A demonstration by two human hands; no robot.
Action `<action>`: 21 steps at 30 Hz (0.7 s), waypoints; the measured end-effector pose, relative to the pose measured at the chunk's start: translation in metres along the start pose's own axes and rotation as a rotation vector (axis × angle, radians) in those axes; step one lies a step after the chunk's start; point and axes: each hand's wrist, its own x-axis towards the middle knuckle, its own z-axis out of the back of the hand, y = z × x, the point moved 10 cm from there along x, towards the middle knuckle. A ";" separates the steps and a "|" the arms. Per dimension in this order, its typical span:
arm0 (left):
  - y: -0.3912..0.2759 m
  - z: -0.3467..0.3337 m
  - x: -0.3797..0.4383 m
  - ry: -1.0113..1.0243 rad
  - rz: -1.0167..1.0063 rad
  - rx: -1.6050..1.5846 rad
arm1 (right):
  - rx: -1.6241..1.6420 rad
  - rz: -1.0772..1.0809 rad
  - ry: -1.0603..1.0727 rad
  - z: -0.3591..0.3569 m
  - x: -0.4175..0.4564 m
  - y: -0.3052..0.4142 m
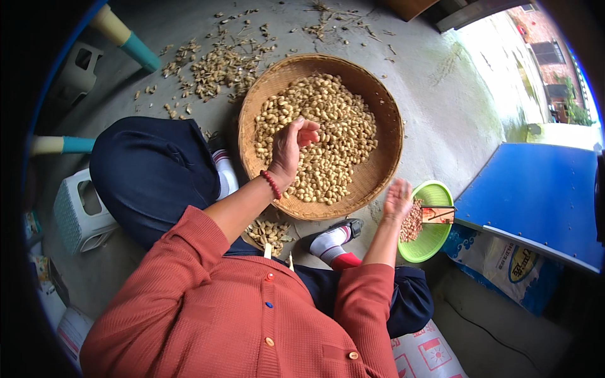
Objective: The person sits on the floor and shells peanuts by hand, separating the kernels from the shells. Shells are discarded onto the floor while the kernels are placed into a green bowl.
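A round woven bamboo basket [383, 175] holds a broad heap of unshelled peanuts [331, 113]. Above the heap, my left hand [292, 144] has its fingers curled; whether anything is between them is hidden. A red bead bracelet circles that wrist. Slightly blurred, my right hand [397, 201] is between the bamboo basket's rim and a green plastic basket [432, 245], its fingers loosely bent, and I cannot tell whether it holds anything. Reddish shelled peanuts [412, 224] lie in the green basket. A small rectangular object [437, 215] with a picture on it rests across that basket.
Peanut shells [222, 71] are scattered on the concrete floor beyond and left of the basket, with another pile [269, 234] near my feet. Plastic stools [82, 212] stand at left. A blue panel [534, 193] and a printed bag [508, 264] are at right.
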 end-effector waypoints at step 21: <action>0.200 0.090 -0.033 -0.321 0.891 -0.009 | -1.031 -0.110 0.641 -0.110 -0.100 -0.200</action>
